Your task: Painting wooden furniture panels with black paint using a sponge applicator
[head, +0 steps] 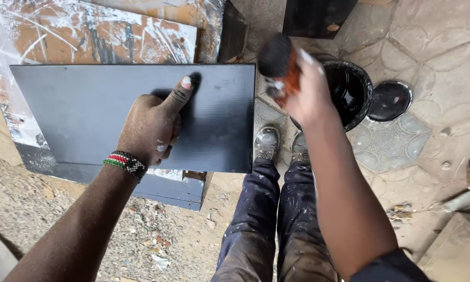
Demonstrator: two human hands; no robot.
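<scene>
My left hand (154, 125) grips the near edge of a flat board painted black (88, 104), thumb on its top face, fingers underneath. A beaded bracelet (125, 163) is on that wrist. My right hand (310, 96) holds a paintbrush (279, 65) with an orange-red handle and black-loaded bristles, raised just past the board's right edge. Right behind the brush stands an open can of black paint (352, 91), with its round lid (390, 101) lying on the ground beside it.
The board rests over a paint-spattered work surface (88, 31), with another dark panel (167, 188) below it. My shoes (269, 142) and paint-stained trousers stand on patterned paving. Gravel and litter lie at lower left. A black piece (316, 16) stands at the top.
</scene>
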